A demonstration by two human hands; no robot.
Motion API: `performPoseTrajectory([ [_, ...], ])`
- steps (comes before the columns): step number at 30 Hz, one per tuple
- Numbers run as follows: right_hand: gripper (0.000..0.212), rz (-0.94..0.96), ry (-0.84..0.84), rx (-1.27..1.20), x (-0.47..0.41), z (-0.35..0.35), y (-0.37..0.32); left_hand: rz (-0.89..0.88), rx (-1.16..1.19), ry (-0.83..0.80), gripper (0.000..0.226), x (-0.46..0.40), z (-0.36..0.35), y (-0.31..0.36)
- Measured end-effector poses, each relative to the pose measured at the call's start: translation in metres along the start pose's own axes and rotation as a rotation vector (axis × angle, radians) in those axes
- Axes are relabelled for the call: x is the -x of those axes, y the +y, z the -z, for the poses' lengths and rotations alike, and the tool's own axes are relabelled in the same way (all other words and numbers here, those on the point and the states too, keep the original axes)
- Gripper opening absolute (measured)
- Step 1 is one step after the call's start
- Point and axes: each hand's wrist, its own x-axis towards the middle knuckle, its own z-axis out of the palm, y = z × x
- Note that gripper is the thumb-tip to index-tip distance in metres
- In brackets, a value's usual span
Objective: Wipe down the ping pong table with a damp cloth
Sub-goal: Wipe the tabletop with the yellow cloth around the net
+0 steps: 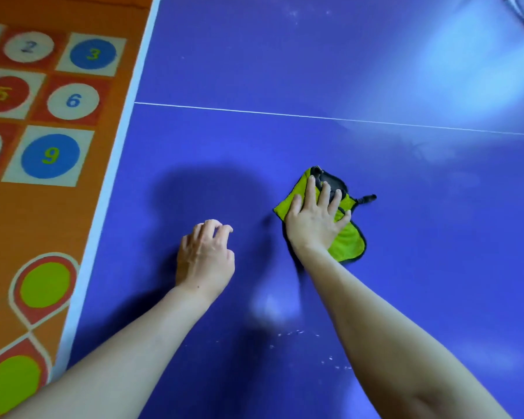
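1. The right hand [313,219] lies flat with fingers spread, pressing the green cloth [347,237] onto the blue ping pong table [285,71], below its thin white line [315,117]
2. The left hand [204,255] rests nearby on the table, fingers loosely curled, holding nothing
3. A numbered orange floor mat [43,95] lies beside the table's white edge
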Motion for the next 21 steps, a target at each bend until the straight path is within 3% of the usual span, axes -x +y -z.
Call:
performPoseTrajectory([
  [6, 0.06, 0.035, -0.024, 0.007, 0.063, -0.027, -0.089, 0.121, -0.023, -0.004, 0.04, 0.037, 0.037, -0.102],
  [11, 0.059, 0.176, -0.067, 0.014, 0.116, -0.056, -0.175, 0.216, 0.04, 0.027, 0.041, 0.076, 0.053, -0.18],
  [15, 0.058, 0.437, -0.061, 0.018, 0.16, -0.081, -0.238, 0.24, 0.231, 0.093, 0.043, 0.101, 0.051, -0.212],
  [17, 0.056, 0.587, -0.068, 0.041, 0.173, -0.089, -0.25, 0.261, 0.291, 0.047, 0.042, 0.114, 0.049, -0.22],
  [21, 0.052, 0.928, -0.071, 0.123, 0.176, -0.088, -0.235, 0.234, 0.176, -0.012, 0.043, 0.138, 0.051, -0.226],
])
